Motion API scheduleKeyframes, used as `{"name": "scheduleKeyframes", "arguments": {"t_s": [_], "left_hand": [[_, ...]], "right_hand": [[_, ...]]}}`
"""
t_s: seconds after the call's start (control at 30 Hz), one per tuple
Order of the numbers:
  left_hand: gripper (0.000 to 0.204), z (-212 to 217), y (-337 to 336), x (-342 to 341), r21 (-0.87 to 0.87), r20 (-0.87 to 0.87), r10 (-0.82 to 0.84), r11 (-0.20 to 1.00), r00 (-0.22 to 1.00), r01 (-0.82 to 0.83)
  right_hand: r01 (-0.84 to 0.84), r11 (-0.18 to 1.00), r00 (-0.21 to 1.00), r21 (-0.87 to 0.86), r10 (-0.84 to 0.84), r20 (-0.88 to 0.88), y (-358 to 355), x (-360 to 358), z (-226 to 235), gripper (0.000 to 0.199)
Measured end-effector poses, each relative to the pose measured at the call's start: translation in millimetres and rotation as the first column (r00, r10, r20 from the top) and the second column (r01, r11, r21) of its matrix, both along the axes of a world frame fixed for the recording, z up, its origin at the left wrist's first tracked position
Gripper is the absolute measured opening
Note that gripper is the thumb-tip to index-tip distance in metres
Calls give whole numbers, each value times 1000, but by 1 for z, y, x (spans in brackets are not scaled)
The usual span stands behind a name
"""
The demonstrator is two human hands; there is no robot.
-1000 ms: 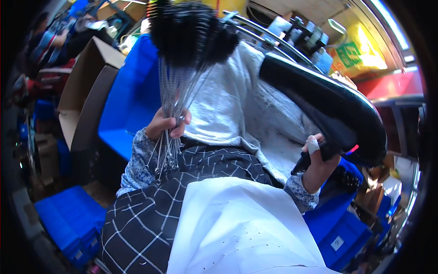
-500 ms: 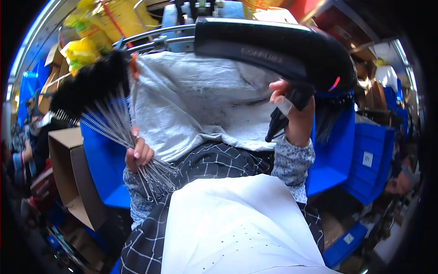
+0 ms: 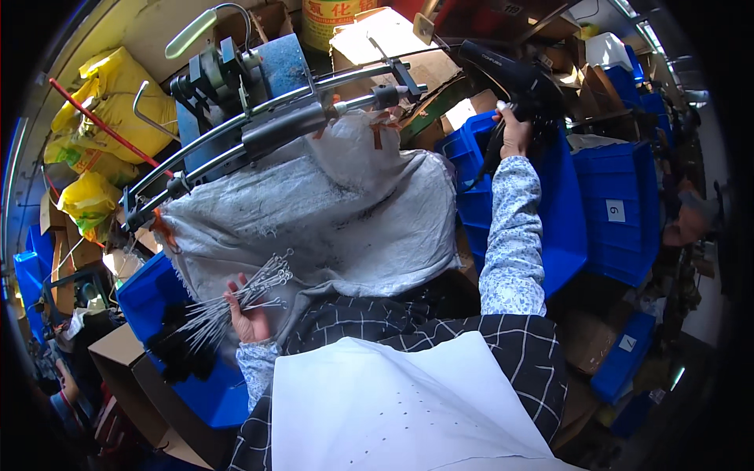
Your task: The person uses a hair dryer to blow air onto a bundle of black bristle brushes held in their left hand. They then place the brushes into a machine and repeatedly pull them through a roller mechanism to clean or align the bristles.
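Brushes [image 3: 210,316] lie across the left hand [image 3: 250,322] at 8 o'clock, its fingers [image 3: 233,302] loosely spread; how firmly they grip, I cannot tell. At 2 o'clock the right hand [image 3: 514,132], arm [image 3: 514,235] stretched forward, wraps round the dryer [image 3: 509,72]. Black bristles [image 3: 184,341] overlap the blue bin [image 3: 144,294] at 8 o'clock. Cloth [image 3: 338,220] drapes between the hands; bars [image 3: 287,133] cross at 11, blocking its far side; another bin [image 3: 561,231] sits at 3.

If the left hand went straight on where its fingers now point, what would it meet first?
Beyond the wire-handled brushes it holds, the left hand would probably meet the draped grey-white cloth first, though depth is unclear.
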State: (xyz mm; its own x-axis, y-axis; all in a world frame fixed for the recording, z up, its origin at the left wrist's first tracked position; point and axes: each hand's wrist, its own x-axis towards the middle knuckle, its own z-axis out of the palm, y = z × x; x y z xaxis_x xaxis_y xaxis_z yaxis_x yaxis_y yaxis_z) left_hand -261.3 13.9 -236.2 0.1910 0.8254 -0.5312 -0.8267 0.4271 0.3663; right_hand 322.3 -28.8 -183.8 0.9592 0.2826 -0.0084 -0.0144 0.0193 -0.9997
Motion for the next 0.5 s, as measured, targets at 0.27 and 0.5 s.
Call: {"name": "scheduleKeyframes", "arguments": {"t_s": [0.27,0.5], "left_hand": [[27,12,0,18,-162,66,-46,985,997,56],[20,-4,10,27,-323,70,107,943,992,-79]], "right_hand": [[-127,826,856,549,371,-361,-3,39,-99,21],[-1,961,878,277,134,-460,29,79,-99,17]]}}
